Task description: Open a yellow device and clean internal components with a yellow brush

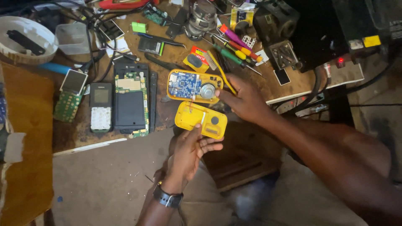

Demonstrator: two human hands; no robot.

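My left hand (189, 151), with a dark watch on its wrist, holds the lower edge of a yellow plastic back cover (201, 120), inner side up. Just beyond it on the bench lies the matching yellow front shell (194, 86), with a blue circuit board and a round metal part inside. My right hand (247, 100) rests at that shell's right end, its fingertips touching the edge. A yellow-handled brush (220, 69) lies just beyond my right hand.
Several screwdrivers (236, 48) with coloured handles lie at the back. An opened phone with its board bare (130, 100), a small keypad phone (101, 106) and a green board (67, 104) sit to the left. A white bowl (27, 39) and cables crowd the far left.
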